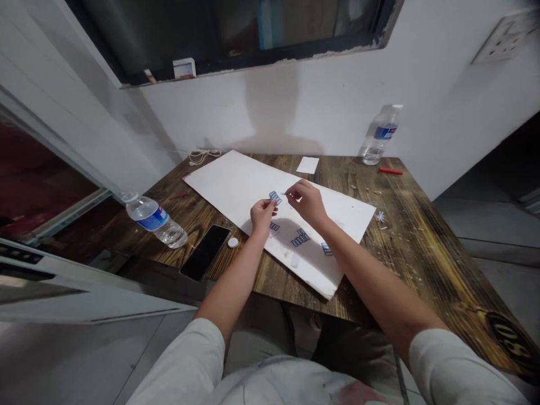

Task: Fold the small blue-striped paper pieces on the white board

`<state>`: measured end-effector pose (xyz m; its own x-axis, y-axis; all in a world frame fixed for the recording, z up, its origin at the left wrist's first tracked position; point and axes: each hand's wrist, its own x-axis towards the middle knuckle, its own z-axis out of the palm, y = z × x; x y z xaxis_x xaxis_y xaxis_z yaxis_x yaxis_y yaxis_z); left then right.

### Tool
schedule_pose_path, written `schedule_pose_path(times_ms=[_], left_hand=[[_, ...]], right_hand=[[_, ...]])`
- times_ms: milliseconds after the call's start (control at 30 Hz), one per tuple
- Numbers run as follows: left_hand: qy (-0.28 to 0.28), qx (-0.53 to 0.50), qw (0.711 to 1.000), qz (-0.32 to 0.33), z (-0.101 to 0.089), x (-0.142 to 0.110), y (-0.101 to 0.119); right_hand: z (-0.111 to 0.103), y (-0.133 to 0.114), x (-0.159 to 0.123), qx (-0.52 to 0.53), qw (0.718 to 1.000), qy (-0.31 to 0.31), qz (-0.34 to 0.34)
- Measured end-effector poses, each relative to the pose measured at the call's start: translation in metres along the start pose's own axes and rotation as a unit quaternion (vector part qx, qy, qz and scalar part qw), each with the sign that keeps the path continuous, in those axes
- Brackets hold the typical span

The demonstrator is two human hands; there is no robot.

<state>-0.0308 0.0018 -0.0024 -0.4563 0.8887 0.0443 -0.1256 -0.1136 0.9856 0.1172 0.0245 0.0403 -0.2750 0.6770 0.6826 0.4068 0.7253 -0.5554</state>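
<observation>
Nearest: the bench, front edge before you; the white board has one corner close to it. Small blue-and-white cutouts lie on the board between your forearms. Over the board, your left hand has a narrow grip on a ribbed piece; your right hand pinches a tiny bit just beside it. Board surface runs past both hands to its far edge. Beyond: white paper.
</observation>
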Motion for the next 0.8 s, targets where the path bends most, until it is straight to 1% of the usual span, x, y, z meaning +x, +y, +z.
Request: schedule_pose_path(times_ms=[33, 100, 200, 367, 500, 567, 667, 733, 800], left_hand=[[-0.015, 0.001, 1.000, 0.001, 0.001, -0.002, 0.001], [-0.050, -0.002, 0.999, 0.009, 0.003, -0.006, 0.003], [-0.084, -0.020, 0.996, 0.023, 0.004, -0.009, 0.005], [-0.081, -0.050, 0.995, 0.025, 0.003, -0.007, 0.004], [-0.078, -0.047, 0.996, 0.021, 0.002, -0.006, 0.004], [-0.067, -0.032, 0.997, 0.025, 0.002, -0.005, 0.005], [-0.058, 0.005, 0.997, 0.041, 0.000, -0.003, 0.005], [-0.065, 0.022, 0.996, 0.055, 0.000, -0.002, 0.005], [-0.077, 0.035, 0.994, 0.063, 0.000, 0.000, 0.004]], right_hand=[[0.003, -0.001, -0.002, 0.006, 1.000, 0.023, -0.008], [0.009, -0.001, -0.006, 0.009, 0.999, 0.042, -0.021], [0.017, 0.001, -0.011, 0.001, 0.999, 0.035, -0.040], [0.016, 0.004, -0.011, -0.006, 0.997, 0.007, -0.077], [0.012, 0.007, -0.008, 0.018, 0.996, -0.017, -0.083], [0.011, 0.009, -0.006, 0.036, 0.997, -0.025, -0.065], [0.011, 0.012, -0.003, 0.083, 0.996, -0.030, 0.005], [0.010, 0.014, -0.002, 0.118, 0.991, -0.032, 0.047], [0.009, 0.015, -0.001, 0.141, 0.987, -0.033, 0.074]])
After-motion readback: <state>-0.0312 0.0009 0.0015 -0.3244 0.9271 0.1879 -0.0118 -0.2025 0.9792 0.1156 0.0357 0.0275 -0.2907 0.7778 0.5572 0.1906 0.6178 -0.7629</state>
